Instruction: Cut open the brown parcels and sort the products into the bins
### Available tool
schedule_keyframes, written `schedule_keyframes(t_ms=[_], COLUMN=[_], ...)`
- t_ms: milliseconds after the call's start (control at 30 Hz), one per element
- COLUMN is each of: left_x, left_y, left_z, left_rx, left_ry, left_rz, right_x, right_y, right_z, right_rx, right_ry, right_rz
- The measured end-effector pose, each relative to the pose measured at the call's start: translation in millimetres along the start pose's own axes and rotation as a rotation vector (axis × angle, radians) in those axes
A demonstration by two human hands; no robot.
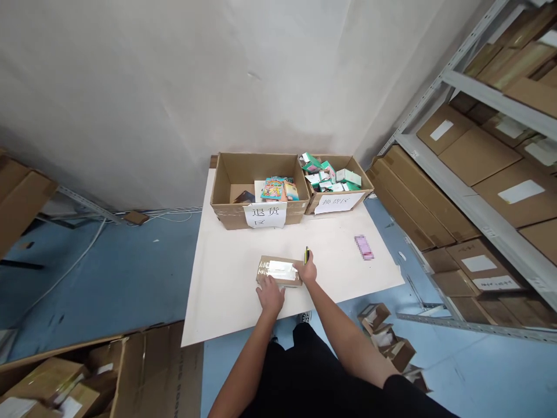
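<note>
Head view: left hand, fingers spread, rests on near edge of taped box on white table; right hand grips yellow-black tool at box's right end. Behind, left carton holds booklets; right carton, green-white boxes.

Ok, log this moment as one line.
left hand: on parcel | right hand: holding yellow-and-black tool, at parcel's right end | parcel: on white table
</note>
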State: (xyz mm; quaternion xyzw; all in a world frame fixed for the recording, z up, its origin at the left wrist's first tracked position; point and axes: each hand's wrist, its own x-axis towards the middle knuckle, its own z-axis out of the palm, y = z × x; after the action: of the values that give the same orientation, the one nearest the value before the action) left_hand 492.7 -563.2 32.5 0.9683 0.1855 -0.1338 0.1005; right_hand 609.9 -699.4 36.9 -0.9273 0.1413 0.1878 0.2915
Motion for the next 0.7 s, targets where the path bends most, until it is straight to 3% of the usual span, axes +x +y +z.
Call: schedule_keyframes(t_ms=[100,200,333,467,700], left_x=[21.5,48.2,57.9,54.0,59.7], left_y=[-16.8,-24.6,-21.4,-19.5,-22.4], left_z=[-21.8,-32.9,-14.4,4.6,-1.0], left_rx=[0.006,0.014,-0.009,-0.040,-0.031], left_ry=[-0.016,-0.109,-0.044,0.001,-0.045], left_rz=[0.127,0.303,0.273,0.243,0.242], right_x=[15.4,19.0,6.6,-5.2,5.5], right_y=[-4.2,15.0,65.3,98.5,79.8], right_z=[-2.8,-6.4,-11.7,-20.5,-35.2], right_rx=[0.066,0.284,0.598,0.673,0.618], right_ry=[0.002,-0.026,-0.144,-0.270,-0.367], right_rz=[-0.095,-0.138,-0.123,-0.136,-0.183])
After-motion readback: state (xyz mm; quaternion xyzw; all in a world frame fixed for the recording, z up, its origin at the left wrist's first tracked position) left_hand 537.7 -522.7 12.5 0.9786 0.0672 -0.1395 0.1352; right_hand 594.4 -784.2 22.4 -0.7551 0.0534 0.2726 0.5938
